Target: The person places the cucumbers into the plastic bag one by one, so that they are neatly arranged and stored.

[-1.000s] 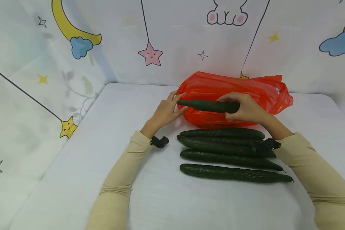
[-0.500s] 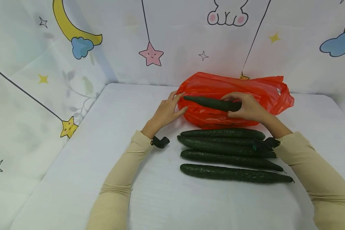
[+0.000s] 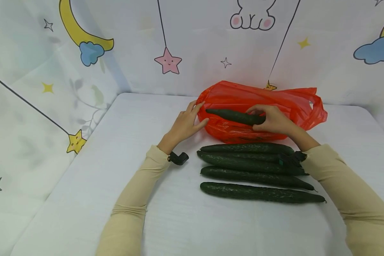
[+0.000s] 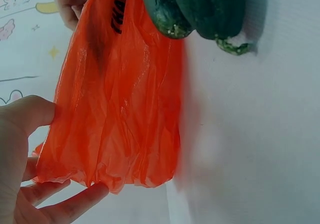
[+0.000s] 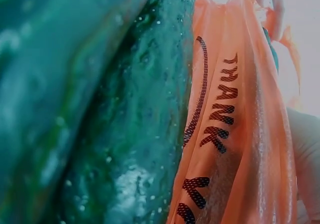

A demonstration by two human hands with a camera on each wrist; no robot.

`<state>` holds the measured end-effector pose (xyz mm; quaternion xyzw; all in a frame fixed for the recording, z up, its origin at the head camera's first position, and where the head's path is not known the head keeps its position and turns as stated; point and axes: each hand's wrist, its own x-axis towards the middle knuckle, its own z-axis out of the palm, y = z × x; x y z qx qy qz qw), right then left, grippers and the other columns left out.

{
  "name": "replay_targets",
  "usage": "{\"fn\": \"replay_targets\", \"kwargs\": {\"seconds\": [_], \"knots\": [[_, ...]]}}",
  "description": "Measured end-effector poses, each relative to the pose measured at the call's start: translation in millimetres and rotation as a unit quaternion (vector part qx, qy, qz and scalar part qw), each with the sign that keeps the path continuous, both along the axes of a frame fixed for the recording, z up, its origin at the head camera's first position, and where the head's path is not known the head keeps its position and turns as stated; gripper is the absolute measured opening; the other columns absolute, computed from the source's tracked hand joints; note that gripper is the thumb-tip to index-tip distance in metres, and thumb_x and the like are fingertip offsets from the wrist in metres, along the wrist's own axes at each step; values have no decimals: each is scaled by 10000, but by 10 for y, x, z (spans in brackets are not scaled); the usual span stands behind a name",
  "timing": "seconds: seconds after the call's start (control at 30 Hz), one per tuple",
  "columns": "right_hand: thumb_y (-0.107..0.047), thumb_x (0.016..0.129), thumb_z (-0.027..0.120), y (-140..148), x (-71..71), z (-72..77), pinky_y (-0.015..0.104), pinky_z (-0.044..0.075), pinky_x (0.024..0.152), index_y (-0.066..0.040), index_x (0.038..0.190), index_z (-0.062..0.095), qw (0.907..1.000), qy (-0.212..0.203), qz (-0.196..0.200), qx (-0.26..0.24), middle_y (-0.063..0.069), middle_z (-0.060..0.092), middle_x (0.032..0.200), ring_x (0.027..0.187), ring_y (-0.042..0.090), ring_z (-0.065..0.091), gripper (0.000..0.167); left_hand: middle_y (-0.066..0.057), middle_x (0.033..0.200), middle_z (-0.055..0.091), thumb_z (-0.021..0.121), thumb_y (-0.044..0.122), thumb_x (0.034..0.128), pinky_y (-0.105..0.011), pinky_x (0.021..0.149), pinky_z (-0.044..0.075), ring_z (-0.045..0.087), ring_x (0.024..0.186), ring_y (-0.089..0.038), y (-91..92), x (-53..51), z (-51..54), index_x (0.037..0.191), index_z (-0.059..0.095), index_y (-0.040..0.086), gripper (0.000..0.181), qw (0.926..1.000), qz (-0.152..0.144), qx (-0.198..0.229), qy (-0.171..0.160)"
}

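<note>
My right hand (image 3: 273, 120) grips one end of a dark green cucumber (image 3: 233, 116). The cucumber lies level over the red plastic bag (image 3: 259, 96), its narrow tip pointing toward my left hand. My left hand (image 3: 187, 121) is at the bag's left end, with thumb and fingers spread and fairly straight. In the left wrist view the thumb (image 4: 35, 114) meets the upright edge of the bag (image 4: 125, 104), and the fingertips touch its lower end. In the right wrist view the bag (image 5: 225, 109), printed with dark letters, hides most of the held cucumber.
Several more cucumbers (image 3: 262, 193) lie side by side on the white table (image 3: 172, 220), in front of the bag. The nearest ones pass under my right wrist. Behind the table rises a backdrop (image 3: 198, 32) printed with stars and clouds.
The held cucumber's narrow tip has shifted right, away from my left fingers, and tilted slightly upward. My right hand has dipped slightly over the last half second. The left hand stays put.
</note>
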<state>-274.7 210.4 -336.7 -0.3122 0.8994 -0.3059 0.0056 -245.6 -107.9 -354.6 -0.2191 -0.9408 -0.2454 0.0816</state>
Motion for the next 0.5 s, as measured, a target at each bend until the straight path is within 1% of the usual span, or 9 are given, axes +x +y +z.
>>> {"fn": "replay_targets", "kwargs": {"seconds": [0.23, 0.5], "knots": [[30, 757, 761, -13, -43, -20, 593, 466, 910, 11, 1197, 617, 9998, -186, -35, 117, 239, 630, 1181, 1091, 401, 578, 463, -166, 1525, 311, 543, 380, 978, -484, 1059, 359, 449, 1301, -305, 12, 3, 5, 1512, 335, 64, 654, 10000, -21, -13, 62], [16, 775, 764, -24, -93, -74, 579, 460, 939, 21, 1173, 627, 9982, -400, 280, 351, 231, 648, 1149, 1079, 403, 587, 421, -168, 1519, 319, 539, 381, 978, -495, 1060, 354, 438, 1313, -305, 19, 14, 14, 1505, 342, 54, 650, 9999, -49, -23, 130]]}}
